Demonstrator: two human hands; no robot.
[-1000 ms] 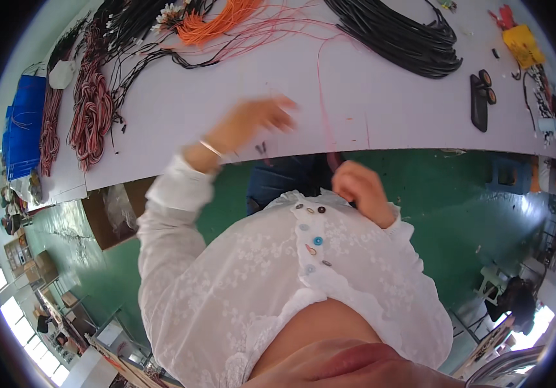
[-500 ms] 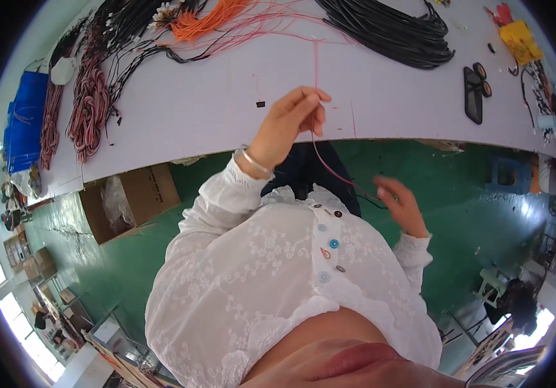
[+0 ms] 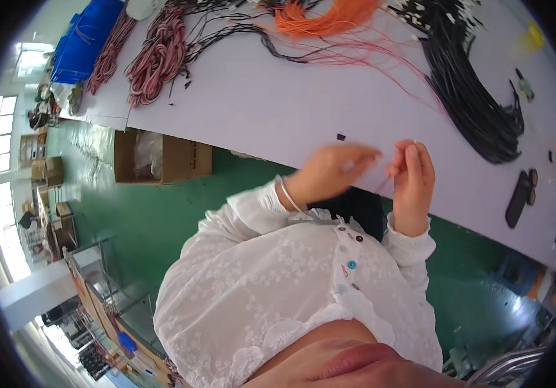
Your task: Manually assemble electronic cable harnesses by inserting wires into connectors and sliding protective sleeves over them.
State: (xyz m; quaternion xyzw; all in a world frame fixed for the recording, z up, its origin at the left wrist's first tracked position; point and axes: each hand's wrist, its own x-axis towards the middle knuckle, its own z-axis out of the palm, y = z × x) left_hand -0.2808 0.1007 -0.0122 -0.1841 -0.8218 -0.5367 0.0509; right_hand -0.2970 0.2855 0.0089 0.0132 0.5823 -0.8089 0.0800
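My right hand is raised at the table's near edge, thumb and fingers pinched together. A thin red wire shows faintly as a blurred strand below those fingers, and a tiny pale tip stands at the fingertips. Close on its left is my left hand, turned toward the right one with a small gap between them. Motion smears its fingers, so whether they hold anything is unclear. A small black piece lies on the table just beyond my left hand.
Orange wires, red-black wire coils and a black cable bundle lie across the table's far side. Black-handled scissors rest at the right. A blue bin stands far left; an open cardboard box sits below the edge.
The view has turned, so the table now slopes down to the right. My right hand has come up beside the left and pinched. The long red strand from my left hand no longer shows clearly.
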